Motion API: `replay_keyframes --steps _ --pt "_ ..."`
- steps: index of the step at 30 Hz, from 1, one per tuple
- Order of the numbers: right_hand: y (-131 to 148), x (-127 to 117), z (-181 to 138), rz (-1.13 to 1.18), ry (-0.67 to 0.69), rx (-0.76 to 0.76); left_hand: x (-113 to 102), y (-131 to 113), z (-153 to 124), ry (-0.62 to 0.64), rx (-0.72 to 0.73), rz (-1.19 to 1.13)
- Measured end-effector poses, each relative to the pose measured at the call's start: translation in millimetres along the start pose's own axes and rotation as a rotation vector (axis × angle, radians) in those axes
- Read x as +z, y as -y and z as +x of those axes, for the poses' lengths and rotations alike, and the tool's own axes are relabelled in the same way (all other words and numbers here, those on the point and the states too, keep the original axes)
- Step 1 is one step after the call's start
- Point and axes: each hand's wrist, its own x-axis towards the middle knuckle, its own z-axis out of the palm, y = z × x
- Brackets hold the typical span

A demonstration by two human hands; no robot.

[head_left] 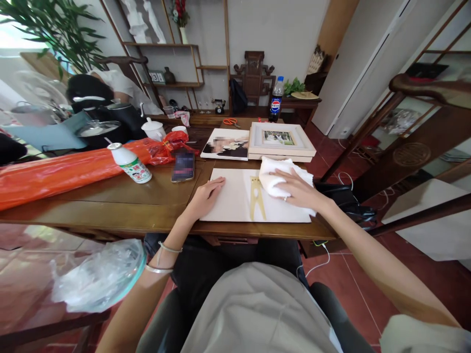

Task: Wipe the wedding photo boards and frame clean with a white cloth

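Observation:
On the dark wooden table in front of me lies a flat white board (231, 198) with a yellowish A-shaped piece (256, 198) on its face. My left hand (206, 196) rests flat on the board's left edge, fingers stretched out and holding nothing. Under my right hand (300, 189) is a crumpled white cloth (272, 171), which the fingers press against the board's right side. A ring shows on one finger of that hand. Just beyond the board are a white picture frame (298, 128) and a photo print (225, 143), side by side.
Left of the board are a phone (183, 165), a tilted-looking white bottle (129, 163) and a long orange plastic-wrapped bundle (73, 164). Farther back stand a cola bottle (275, 100), orange-handled scissors (230, 122) and a white lidded cup (153, 129). A person sits at the far left.

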Motion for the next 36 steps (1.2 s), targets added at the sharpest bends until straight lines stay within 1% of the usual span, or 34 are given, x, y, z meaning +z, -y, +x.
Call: replay_keyframes --steps 3,6,8,10,14,16,17,19,21,27,30,32,33,34,36 --pt "-17 3 17 -0.021 -0.018 0.005 0 -2 0 -0.009 -0.002 -0.003" --pt "-12 0 15 0.016 -0.002 0.015 0 -2 0 -0.01 -0.002 0.0" --pt "4 -7 2 0.062 0.022 -0.004 0 -2 0 -0.008 -0.003 0.008" --pt "28 -19 -17 0.114 0.068 -0.034 1 -1 0 -0.006 -0.003 0.014" --pt "75 -43 -59 0.213 0.204 -0.059 2 1 -1 -0.002 -0.007 0.016" --pt "87 -50 -71 0.256 0.248 -0.035 2 1 -1 -0.002 -0.009 0.02" --pt "88 -51 -73 0.27 0.258 -0.016 2 1 -1 -0.003 -0.009 0.022" --pt "81 -48 -69 0.281 0.258 0.018 2 1 -1 -0.001 -0.007 0.023" --pt "65 -42 -55 0.279 0.229 0.044 1 1 0 -0.001 -0.007 0.02" --pt "2 -15 2 0.241 0.046 0.126 1 -3 0 -0.005 -0.009 0.009" --pt "-17 -5 19 0.152 -0.021 0.167 0 -4 0 -0.009 -0.01 0.004" --pt "-18 -3 22 0.113 -0.033 0.175 0 -4 0 -0.008 -0.013 0.006" --pt "-14 -4 21 0.1 -0.02 0.171 1 -3 0 -0.007 -0.014 0.007" --pt "-8 -6 18 0.09 0.004 0.167 1 -3 0 -0.005 -0.014 0.009" --pt "14 -15 5 0.081 0.079 0.15 1 -3 0 -0.003 -0.009 0.01"
